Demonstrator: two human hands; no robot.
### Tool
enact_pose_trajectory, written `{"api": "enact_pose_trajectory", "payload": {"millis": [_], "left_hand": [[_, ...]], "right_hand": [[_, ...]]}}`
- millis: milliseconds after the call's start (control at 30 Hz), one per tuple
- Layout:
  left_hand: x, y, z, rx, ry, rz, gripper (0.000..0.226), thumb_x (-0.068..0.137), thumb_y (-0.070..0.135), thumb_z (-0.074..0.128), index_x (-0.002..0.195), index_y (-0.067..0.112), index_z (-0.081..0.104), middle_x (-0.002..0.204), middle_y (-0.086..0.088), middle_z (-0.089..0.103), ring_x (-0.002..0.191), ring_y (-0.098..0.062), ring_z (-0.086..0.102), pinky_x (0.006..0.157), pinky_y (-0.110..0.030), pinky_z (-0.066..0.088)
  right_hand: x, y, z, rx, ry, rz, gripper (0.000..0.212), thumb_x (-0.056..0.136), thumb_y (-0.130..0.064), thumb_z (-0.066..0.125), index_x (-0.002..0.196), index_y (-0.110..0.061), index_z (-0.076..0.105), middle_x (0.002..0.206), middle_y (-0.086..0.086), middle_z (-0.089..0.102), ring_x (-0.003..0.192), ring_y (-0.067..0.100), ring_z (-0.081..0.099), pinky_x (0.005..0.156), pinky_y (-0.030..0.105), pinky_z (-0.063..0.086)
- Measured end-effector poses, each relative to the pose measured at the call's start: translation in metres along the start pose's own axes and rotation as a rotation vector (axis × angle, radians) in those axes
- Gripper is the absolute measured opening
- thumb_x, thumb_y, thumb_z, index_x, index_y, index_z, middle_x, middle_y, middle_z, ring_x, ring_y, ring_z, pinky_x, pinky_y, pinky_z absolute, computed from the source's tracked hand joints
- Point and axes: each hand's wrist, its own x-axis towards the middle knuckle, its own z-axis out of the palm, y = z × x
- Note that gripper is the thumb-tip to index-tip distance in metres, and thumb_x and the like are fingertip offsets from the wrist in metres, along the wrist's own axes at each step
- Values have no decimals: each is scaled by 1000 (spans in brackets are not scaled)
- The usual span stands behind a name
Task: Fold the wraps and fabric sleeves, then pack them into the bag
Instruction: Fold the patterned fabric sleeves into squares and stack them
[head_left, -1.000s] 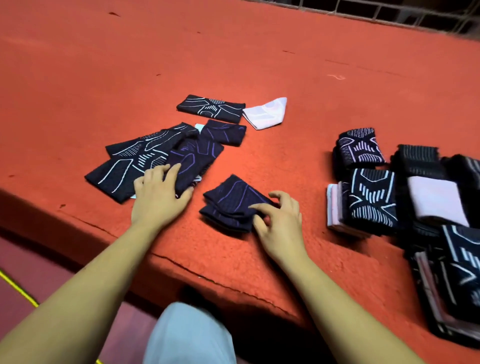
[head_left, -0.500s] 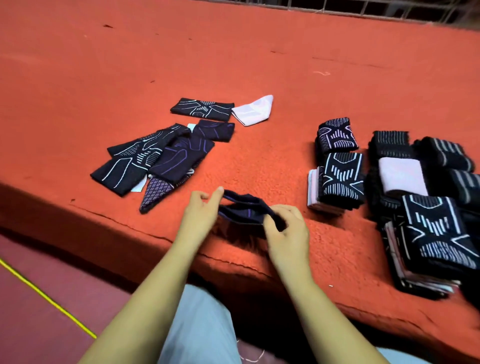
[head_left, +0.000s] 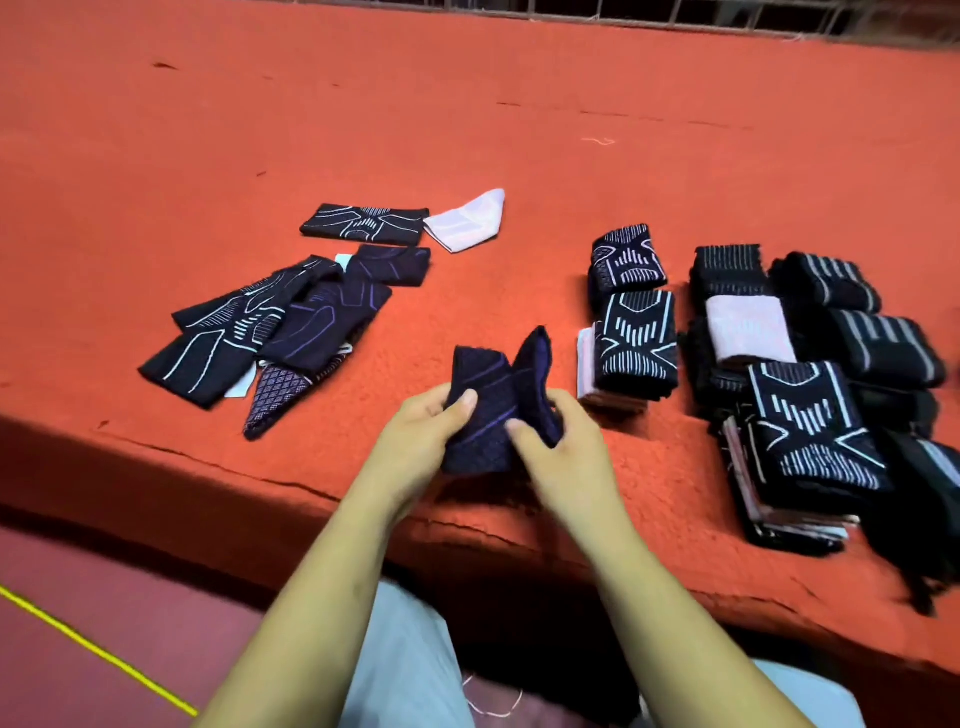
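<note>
Partly covered sleeve (head_left: 493, 384), gripped by left hand (head_left: 415, 441), right hand (head_left: 566, 452), fingertips hidden

Dim, warm light from above leaves the red desk (head_left: 519, 130) evenly lit, with soft shadows under the left hand (head_left: 421, 436) and right hand (head_left: 569, 452) and a dark front face. The sleeve (head_left: 488, 410) they hold is slightly soft, the stacks (head_left: 810, 431) at the right edge smear (motion blur), and the wide lens bows the desk's far rim.
</note>
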Motion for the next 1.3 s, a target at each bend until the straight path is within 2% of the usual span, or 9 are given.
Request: {"api": "enact_pose_trajectory", "payload": {"millis": [133,200,300,400,467,700,967,1200,1300], "left_hand": [[5,9,-12,-88,214,-11,22,99,7,49,106,8,70,100,-10,75,86,-19,70,78,-31,56],[10,4,-33,-7,360,-68,20,96,5,53,96,8,73,96,-15,75,81,-23,68,75,-32,53],[15,-8,-57,466,379,-163,15,91,9,63,79,6,72,85,-16,74,74,-19,62,68,-28,44],[12,-12,-56,600,321,-170,3,88,13,69,86,12,71,85,-5,73,77,-17,65,70,-27,49],[10,-16,-53,534,310,-150,15,78,22,73,91,14,71,93,-3,75,87,-19,70,87,-37,55],[-9,-22,-42,13,320,31,31,83,11,69,113,12,64,97,2,75,91,-12,68,95,-37,49],[-32,-45,-30,36,49,183,82,76,21,66,151,16,34,156,-5,40,145,-24,35,122,-49,21],[-2,-48,-2,897,-152,198,47,108,37,26,149,35,3,151,29,-12,150,-2,-12,116,-17,-10],[-2,-57,-2,1120,-154,199,55,108,33,27,157,20,8,160,13,-10,148,-5,-17,121,-26,-9]], "right_hand": [[6,3,-26,660,28,441,21,95,2,50,98,-5,69,89,9,74,77,16,68,70,40,58],[4,8,-37,674,-3,553,21,94,4,50,98,-5,69,92,12,74,75,18,71,60,35,60],[-2,24,-45,182,-16,537,6,92,1,59,89,-4,62,75,12,69,56,18,66,47,29,54],[-7,37,-43,-653,18,242,25,80,-14,68,101,-7,57,93,13,64,88,33,60,78,41,49],[-14,35,-35,-804,87,-30,40,78,-18,65,115,-7,56,113,15,55,106,35,51,96,44,44],[-17,33,19,-593,-476,-338,53,101,-45,32,145,-19,46,158,-2,34,148,10,23,124,29,8],[-11,23,12,-49,-380,76,47,107,-41,29,132,-18,62,134,-9,60,125,-9,46,114,16,25],[2,36,4,684,-60,314,40,108,-29,28,120,-7,58,126,17,65,112,17,66,105,31,45],[-2,40,-1,375,-45,176,26,105,-18,41,122,-13,60,124,7,67,111,9,66,101,25,47]]}}
